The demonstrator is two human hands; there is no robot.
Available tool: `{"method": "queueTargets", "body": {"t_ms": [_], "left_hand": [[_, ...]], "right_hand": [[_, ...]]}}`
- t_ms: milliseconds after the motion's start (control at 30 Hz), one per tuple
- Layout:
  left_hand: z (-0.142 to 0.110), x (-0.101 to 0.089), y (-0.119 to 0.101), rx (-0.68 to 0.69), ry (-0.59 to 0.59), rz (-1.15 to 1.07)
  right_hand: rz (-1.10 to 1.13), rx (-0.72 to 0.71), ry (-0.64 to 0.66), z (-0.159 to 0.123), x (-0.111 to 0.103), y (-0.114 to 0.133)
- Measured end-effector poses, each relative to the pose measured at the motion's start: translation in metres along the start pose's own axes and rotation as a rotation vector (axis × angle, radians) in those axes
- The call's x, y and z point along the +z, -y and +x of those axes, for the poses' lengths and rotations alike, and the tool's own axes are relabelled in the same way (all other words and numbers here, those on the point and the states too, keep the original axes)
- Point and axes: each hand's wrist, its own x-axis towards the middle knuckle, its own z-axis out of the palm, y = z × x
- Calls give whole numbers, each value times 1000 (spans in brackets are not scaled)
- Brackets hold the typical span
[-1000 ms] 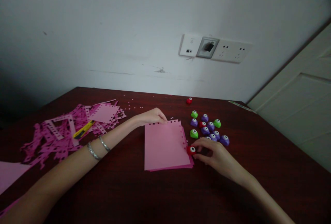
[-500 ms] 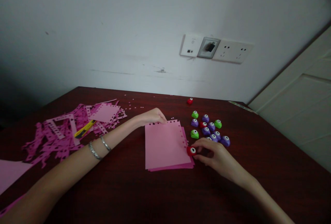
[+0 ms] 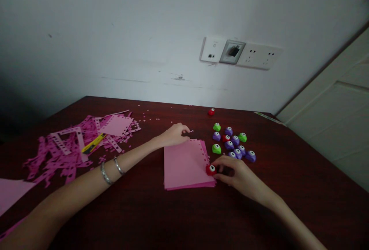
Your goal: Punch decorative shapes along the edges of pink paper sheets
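With the pink paper stack (image 3: 184, 169) as the middle of the dial, the dark wooden tabletop (image 3: 184, 219) stretches toward the person at six o'clock and meets the wall (image 3: 144, 42) at twelve. A panelled door (image 3: 340, 115) slants past between two and three. The sheets don't sit quite square; lower ones peek out at three, where the top sheet carries punched holes near its edge.

On that edge is a red punch (image 3: 211, 170), and the right hand (image 3: 235, 173) has it pinched between thumb and fingers. At twelve the left hand (image 3: 174, 134) reaches over the stack's far edge, thumb and forefinger parted.

Crowding the right hand, at two, sits a cluster of punches (image 3: 229, 145), purple, green and red; a lone red one (image 3: 211, 112) waits at one. The paper scraps (image 3: 65, 150) heap up around nine, a yellow cutter (image 3: 93, 144) lying on them.
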Motion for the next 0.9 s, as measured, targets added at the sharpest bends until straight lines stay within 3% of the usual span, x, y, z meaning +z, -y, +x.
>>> {"method": "queueTargets", "body": {"t_ms": [67, 100, 267, 333, 733, 900], "left_hand": [[-10, 4, -16, 75, -84, 240], [-16, 7, -23, 97, -65, 323], [-43, 21, -44, -16, 330, 390], [-47, 25, -43, -58, 415, 347], [-46, 22, -43, -63, 455, 292], [-45, 24, -41, -58, 422, 280]], "right_hand": [[-4, -2, 8, 0, 0, -1], [-5, -4, 8, 0, -1, -1], [2, -2, 5, 0, -1, -3], [5, -8, 5, 0, -1, -4], [16, -41, 3, -1, 1, -5], [19, -40, 14, -1, 2, -7]]}}
